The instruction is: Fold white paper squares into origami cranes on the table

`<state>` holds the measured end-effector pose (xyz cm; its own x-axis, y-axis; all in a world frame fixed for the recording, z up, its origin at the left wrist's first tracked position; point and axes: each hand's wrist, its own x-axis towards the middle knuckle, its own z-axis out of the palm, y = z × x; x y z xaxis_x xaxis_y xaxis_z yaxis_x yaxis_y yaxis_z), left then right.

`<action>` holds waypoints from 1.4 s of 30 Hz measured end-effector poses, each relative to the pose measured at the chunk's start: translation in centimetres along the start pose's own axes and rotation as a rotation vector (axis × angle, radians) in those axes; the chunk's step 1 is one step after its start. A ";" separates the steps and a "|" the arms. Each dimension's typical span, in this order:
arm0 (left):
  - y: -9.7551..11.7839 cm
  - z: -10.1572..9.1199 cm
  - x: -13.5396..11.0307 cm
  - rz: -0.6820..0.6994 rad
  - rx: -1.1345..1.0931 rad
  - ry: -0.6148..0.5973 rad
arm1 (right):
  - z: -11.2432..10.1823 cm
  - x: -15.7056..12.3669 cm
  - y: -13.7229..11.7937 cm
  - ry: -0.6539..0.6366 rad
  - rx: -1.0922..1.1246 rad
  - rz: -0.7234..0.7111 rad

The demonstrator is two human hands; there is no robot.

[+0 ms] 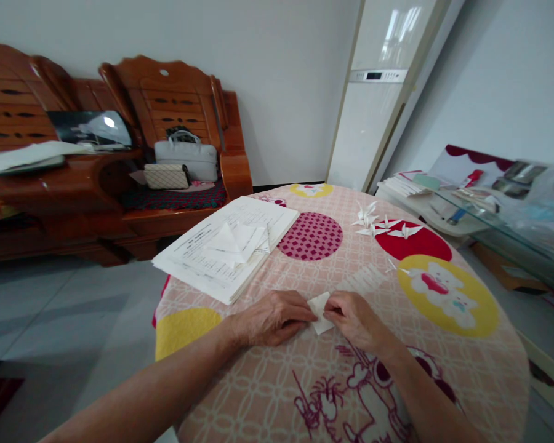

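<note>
A small folded piece of white paper (322,325) lies on the patterned tablecloth (258,381) between my two hands. My left hand (279,317) rests on the cloth with its fingers together, the tips holding the paper's left edge. From the other side, my right hand (356,319) pinches the right part of the paper, and its fingers cover that corner. Just beyond, a pale printed strip of paper (362,280) lies flat. Several white folded paper cranes (373,226) are grouped at the far right of the table.
At the table's left is a stack of printed sheets (203,246) with folded white paper (233,246) on top. A glass-topped side table (512,221) with papers and plastic bags adjoins the right. Behind stand wooden chairs (166,80) with a grey bag (198,161), and a tall white cabinet unit (364,123).
</note>
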<state>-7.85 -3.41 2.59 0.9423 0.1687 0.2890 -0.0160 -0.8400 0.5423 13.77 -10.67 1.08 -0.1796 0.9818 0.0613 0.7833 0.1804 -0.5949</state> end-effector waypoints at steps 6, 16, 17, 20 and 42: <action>0.1 0.1 0.1 -0.085 -0.087 0.000 | 0.1 0.0 0.0 -0.001 0.029 0.044; 0.4 1.7 2.6 -0.605 -0.331 0.108 | -0.1 -0.3 0.0 0.002 0.089 0.037; 0.5 1.8 2.9 -0.614 -0.284 0.107 | -0.1 -0.4 0.0 0.008 0.085 0.027; 0.7 2.4 3.2 -0.611 -0.165 0.116 | -0.1 -0.5 0.0 0.017 0.072 0.011; 0.6 4.3 2.7 -0.649 0.029 0.243 | -0.3 -0.3 -1.9 0.042 0.006 0.219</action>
<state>-3.84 -5.68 0.27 0.6568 0.7494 0.0838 0.5372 -0.5431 0.6453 12.52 -11.33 2.38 0.0190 0.9992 -0.0365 0.7971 -0.0372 -0.6027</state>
